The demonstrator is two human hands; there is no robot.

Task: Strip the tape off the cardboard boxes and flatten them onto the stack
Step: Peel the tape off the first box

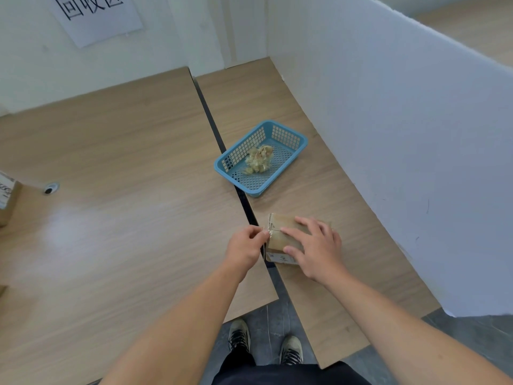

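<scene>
Tape-stripping step: left hand (244, 247) pinches tape end (266, 232); right hand (313, 245), fingers spread, presses box (279, 237) at tabletop's (319, 190) left edge. Next: steady peel.

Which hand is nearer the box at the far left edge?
Left. The left hand pinches tape at the left end of the near box, well right of the far box; the right hand rests atop the near box, farther right.
</scene>
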